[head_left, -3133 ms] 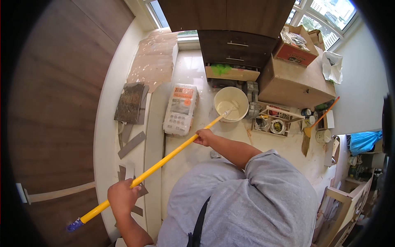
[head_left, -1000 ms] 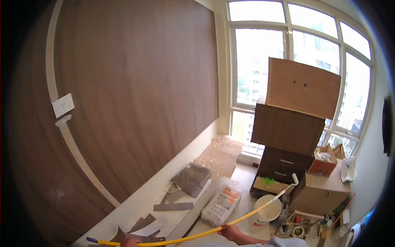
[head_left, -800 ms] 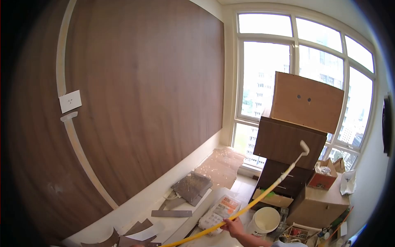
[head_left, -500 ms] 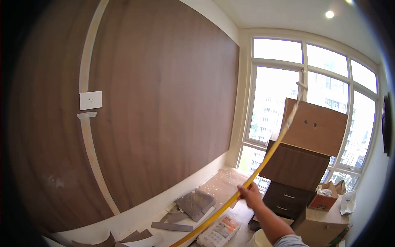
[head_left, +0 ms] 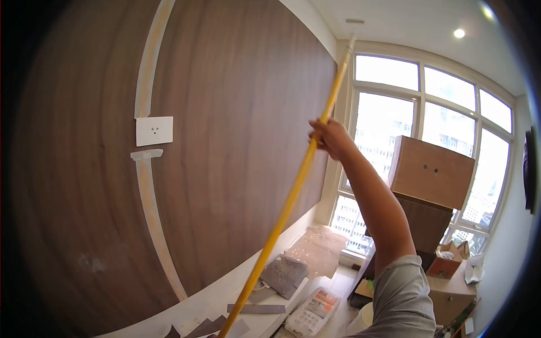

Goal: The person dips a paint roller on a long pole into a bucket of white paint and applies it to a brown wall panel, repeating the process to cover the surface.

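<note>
My right hand (head_left: 329,138) is closed around the upper part of a long yellow pole (head_left: 282,219). That arm is raised and stretched out in front of the wood-grain wall panel (head_left: 236,124). The pole slants from the bottom edge up toward the ceiling corner. Its far end is pale, and a short roller-like bar (head_left: 354,21) shows just above it; how the two join is not clear. My left hand cannot be seen, and the pole's lower end runs out of the frame.
A white wall socket (head_left: 154,132) and a taped strip (head_left: 155,225) run down the panel. Below lie a dusty dark board (head_left: 284,276), a speckled sheet (head_left: 315,248) and a printed bag (head_left: 313,311). Stacked cabinets (head_left: 433,172) stand by the windows, with an open carton (head_left: 445,265) nearby.
My right hand has risen and moved slightly left, still gripping the pole. The pole's tip has swung from in front of the window up to the ceiling. The view has shifted a little.
</note>
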Tool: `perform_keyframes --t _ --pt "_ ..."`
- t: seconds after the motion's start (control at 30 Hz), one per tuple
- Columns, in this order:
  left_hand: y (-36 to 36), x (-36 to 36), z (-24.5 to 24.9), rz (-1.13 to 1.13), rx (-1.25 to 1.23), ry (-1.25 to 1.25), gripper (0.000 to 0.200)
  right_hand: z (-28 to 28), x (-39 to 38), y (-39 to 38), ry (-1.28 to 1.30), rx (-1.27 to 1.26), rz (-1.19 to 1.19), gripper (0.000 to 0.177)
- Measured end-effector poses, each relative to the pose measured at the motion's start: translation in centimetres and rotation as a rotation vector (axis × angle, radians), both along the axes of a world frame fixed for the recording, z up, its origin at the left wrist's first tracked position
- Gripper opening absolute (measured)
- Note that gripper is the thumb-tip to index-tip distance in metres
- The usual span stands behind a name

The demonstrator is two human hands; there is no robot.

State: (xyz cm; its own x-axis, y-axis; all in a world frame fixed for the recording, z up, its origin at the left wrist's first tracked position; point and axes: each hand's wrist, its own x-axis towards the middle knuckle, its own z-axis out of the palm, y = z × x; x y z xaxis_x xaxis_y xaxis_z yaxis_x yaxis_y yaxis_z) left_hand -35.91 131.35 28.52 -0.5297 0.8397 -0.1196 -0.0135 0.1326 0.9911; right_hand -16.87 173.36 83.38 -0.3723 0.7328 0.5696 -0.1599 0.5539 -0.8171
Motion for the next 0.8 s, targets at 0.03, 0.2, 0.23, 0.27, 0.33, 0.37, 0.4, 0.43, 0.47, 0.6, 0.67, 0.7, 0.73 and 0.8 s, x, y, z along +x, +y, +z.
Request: perform_keyframes --t 0.03,0.2,0.23,0.27,0.33,0.37,0.4,0.43,0.47,0.6,0.67,0.7,0.73,0.8 --pt "0.2 -1.1 -1.4 -0.013 0.102 0.208 0.023 1.4 -2.0 -0.6 0.029 -0.024 0.033 0.040" --pt "1.4 -5.7 4.7 -0.034 0.397 0.346 0.024 6.3 -10.7 -6.2 0.018 -0.016 0.097 0.043" --pt "1.5 -6.4 6.6 -0.008 0.431 0.338 0.023 7.0 -12.2 -7.3 -0.002 -0.006 0.092 0.044" --pt "1.6 -7.2 8.0 0.037 0.429 0.433 0.025 7.6 -13.7 -8.0 -0.006 0.010 0.093 0.044" --pt "1.7 -8.9 10.1 0.086 0.424 0.534 0.028 8.7 -16.2 -9.2 -0.013 0.039 0.094 0.045" --pt "1.9 -10.0 10.9 0.089 0.423 0.539 0.029 9.1 -17.3 -9.8 -0.002 0.056 0.098 0.045" --pt "2.1 -11.0 11.9 0.092 0.423 0.545 0.031 9.6 -18.2 -10.4 0.010 0.074 0.100 0.045" --pt "2.2 -11.4 13.4 0.127 0.446 0.533 0.034 10.0 -19.0 -11.2 0.021 0.092 0.103 0.044" --pt "2.3 -11.4 15.3 0.163 0.467 0.521 0.037 10.4 -19.7 -11.9 0.022 0.102 0.109 0.045" --pt "2.6 -13.7 19.6 0.149 0.522 0.568 0.046 11.9 -21.5 -13.9 0.008 0.152 0.136 0.046" --pt "3.6 -14.3 21.3 0.198 0.616 0.614 0.043 12.4 -21.9 -14.4 0.003 0.175 0.143 0.047" --pt "3.8 -14.3 22.5 0.177 0.625 0.602 0.041 12.6 -22.1 -14.5 0.006 0.183 0.142 0.047" --pt "3.8 -14.3 23.8 0.157 0.634 0.589 0.040 12.7 -22.2 -14.7 0.009 0.190 0.141 0.047" --pt "4.5 -14.2 25.4 0.155 0.664 0.589 0.036 12.6 -22.1 -15.0 -0.031 0.184 0.110 0.047"
